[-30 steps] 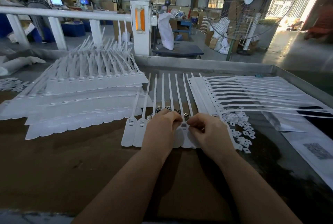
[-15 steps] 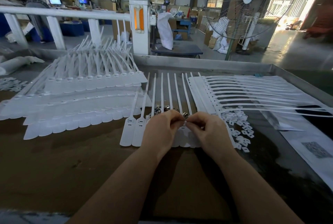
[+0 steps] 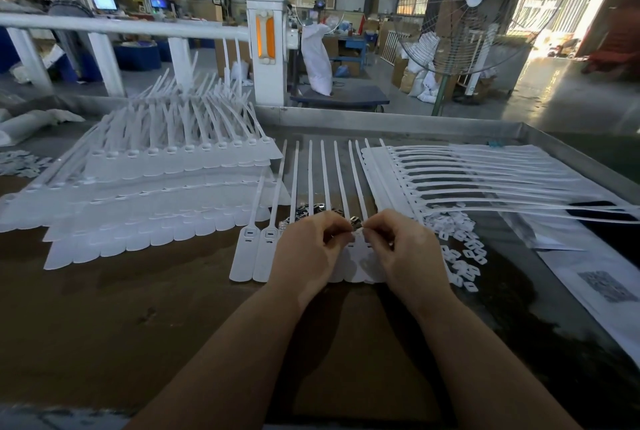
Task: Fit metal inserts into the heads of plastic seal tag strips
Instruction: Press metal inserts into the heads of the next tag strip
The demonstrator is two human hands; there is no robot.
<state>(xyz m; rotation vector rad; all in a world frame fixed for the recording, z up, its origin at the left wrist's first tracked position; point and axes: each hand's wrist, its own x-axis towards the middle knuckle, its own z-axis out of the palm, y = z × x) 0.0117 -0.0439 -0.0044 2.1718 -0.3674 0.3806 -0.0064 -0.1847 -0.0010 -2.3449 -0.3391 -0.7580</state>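
Head camera looks down on my two bare hands, which meet over a row of white seal tag strips (image 3: 258, 221) lying on the brown worktable (image 3: 173, 308). My left hand (image 3: 304, 249) has its fingers curled in, fingertips pressed onto the head of one strip near the middle of the row; my right hand (image 3: 405, 249) is curled the same way, thumb and forefinger pinched tight at the same spot, touching the left fingertips. A small dark metal insert (image 3: 355, 221) shows just above that pinch, at twelve o'clock from my knuckles, though I cannot tell which fingers actually hold it. More loose metal inserts (image 3: 304, 209) lie in a heap under the strip tails, at eleven o'clock from my left hand. Two strip heads at nine o'clock from my left hand lie uncovered, their slots showing. Small white plastic caps (image 3: 464, 256) are scattered at three o'clock from my right hand. A big stack of strip sheets (image 3: 156, 197) fills the table at ten o'clock, and another fanned sheet of strips (image 3: 467, 183) lies at two o'clock with tails running off to the right. Beyond the table's metal rim stand a white post (image 3: 265, 48) at twelve o'clock and a large fan (image 3: 474, 3) at one o'clock.
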